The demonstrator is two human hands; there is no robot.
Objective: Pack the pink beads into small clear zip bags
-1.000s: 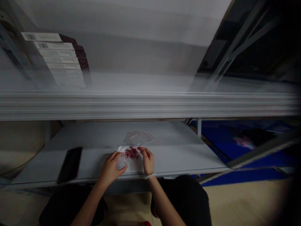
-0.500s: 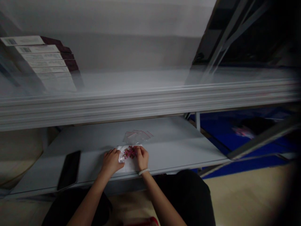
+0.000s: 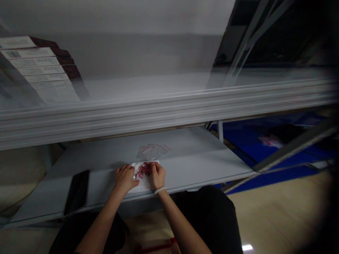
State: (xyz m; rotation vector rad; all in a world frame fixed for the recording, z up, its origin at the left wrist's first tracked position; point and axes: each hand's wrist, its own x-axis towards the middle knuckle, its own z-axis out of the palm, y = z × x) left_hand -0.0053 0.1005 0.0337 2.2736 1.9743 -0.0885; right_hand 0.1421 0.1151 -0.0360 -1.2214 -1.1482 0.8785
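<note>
A pile of small pink and red bead-like pieces point(image 3: 144, 169) lies on a white sheet point(image 3: 143, 185) on the low grey shelf. My left hand point(image 3: 126, 178) curls round a clear plastic bag point(image 3: 136, 176) at the left of the pile, thumb and fingers closed on it. At the right side of the pile, my right hand point(image 3: 158, 175) has thumb and forefinger pinched together; what is between them is too small to make out. Just beyond the pile, several clear zip bags point(image 3: 153, 151) with red edges lie fanned out.
A dark phone or tablet point(image 3: 77, 192) rests at the left of the low shelf point(image 3: 196, 165). Above the far part of it runs a thick upper shelf edge point(image 3: 148, 111). White and maroon boxes point(image 3: 42, 67) are stacked up there. A metal brace point(image 3: 293, 144) slants at the right.
The view has shifted slightly, so everything sits a little further left and higher. Both hands stay at the pile, with only small finger movement.
</note>
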